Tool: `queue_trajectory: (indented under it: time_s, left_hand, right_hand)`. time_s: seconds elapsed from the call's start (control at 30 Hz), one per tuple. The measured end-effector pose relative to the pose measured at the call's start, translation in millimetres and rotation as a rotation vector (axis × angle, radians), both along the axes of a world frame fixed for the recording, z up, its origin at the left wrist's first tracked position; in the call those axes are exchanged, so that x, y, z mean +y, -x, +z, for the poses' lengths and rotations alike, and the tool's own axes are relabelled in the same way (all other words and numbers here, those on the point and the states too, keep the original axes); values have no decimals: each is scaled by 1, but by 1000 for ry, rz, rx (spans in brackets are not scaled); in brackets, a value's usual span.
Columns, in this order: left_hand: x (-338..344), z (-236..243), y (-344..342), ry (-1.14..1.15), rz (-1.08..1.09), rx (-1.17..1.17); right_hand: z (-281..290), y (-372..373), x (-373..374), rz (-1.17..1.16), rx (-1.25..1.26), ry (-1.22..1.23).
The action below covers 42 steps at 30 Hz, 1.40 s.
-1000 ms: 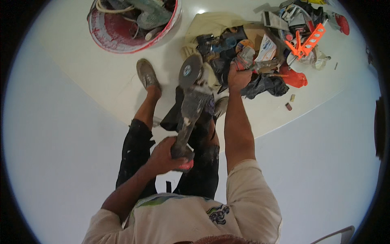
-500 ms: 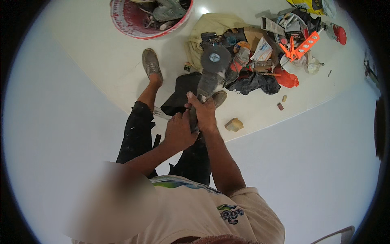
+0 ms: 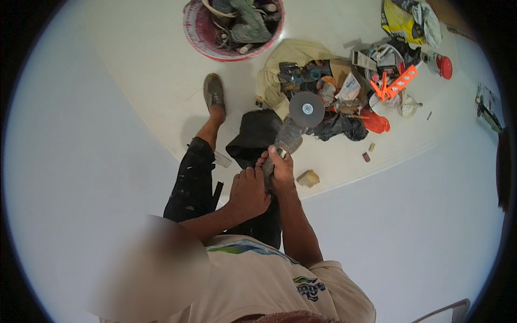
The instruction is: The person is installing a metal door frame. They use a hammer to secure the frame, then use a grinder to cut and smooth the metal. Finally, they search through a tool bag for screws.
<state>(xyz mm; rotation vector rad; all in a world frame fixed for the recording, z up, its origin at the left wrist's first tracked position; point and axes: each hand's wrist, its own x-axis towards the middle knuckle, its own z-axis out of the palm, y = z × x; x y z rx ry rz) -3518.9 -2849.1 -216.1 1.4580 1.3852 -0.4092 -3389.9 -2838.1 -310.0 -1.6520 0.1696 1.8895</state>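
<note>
And here's the grinder (image 3: 289, 135), held over the floor (image 3: 145, 70) in front of the person, its grey disc (image 3: 307, 109) at the far end, pointing far and slightly right. Right hand (image 3: 282, 168) is closed round the handle, thumb along the top; left hand (image 3: 249, 191) curls in at the near end, fingers bent against it, though its palm side is hidden. Whether the disc is turning, I can't tell, and that's the worry! A thumb brushing a switch could start it. Just beyond sits the black plastic (image 3: 347, 127), loose and crumpled: a spinning edge dipping there could snag it and kick. The pale cloth bag (image 3: 285, 54) full of tools lies close behind, so a tilt could knock the disc and chip it. A slack left grip could let the tool twist. Near right, the yellowish lump (image 3: 308, 178) might trip a step; farther left, the shoe (image 3: 214, 94) looks thin cover should the grinder drop.
</note>
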Motion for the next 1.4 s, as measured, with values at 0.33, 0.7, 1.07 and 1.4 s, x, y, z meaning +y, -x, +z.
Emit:
queue_trajectory:
  time_s: [0.33, 0.7, 1.07, 1.4]
  left_hand:
    - [-2, 40, 34, 95, 74, -124]
    - [-11, 30, 97, 150, 391, -386]
    - [-19, -23, 158, 325, 941, -251]
    - [-4, 78, -13, -53, 520, -200]
  right_hand:
    - [22, 14, -16, 6, 89, 71]
    - [88, -46, -30, 162, -30, 8]
    - [201, -243, -239, -309, -264, -11]
    - [144, -347, -489, -309, -495, 254]
